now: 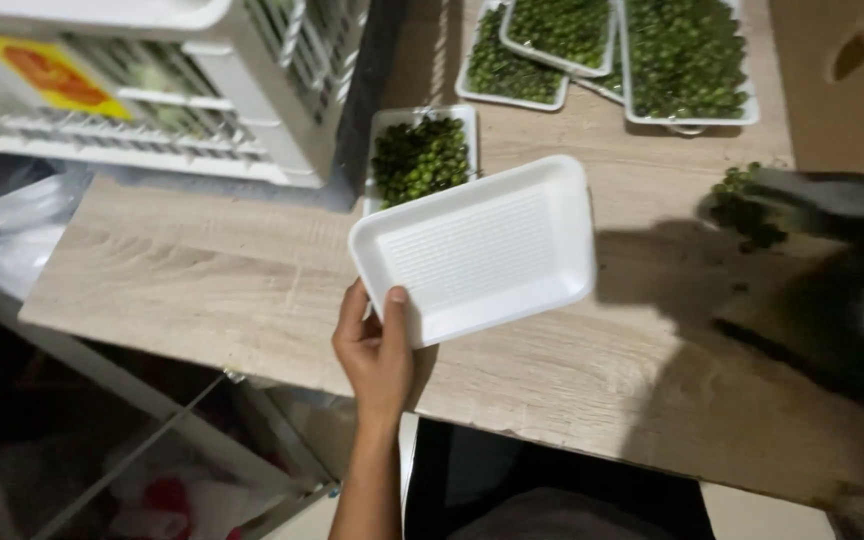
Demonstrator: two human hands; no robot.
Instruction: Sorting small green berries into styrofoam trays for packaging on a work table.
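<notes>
Your left hand (377, 350) pinches the near corner of an empty white foam tray (477, 250) above the wooden desk (202, 280). Your right hand (832, 290) is blurred, its grip unreadable. Filled trays of green pods (420, 158) sit beyond, beside a white crate (282, 100) with a yellow-and-orange label (52, 75).

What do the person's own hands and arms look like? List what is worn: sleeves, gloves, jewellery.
The left hand is bare: no glove, ring or watch shows. The left forearm has no sleeve down to the picture's lower edge. On the right there is only a dark grey blurred shape. It may be a sleeved or gloved right hand, but it is too smeared to tell.
</notes>
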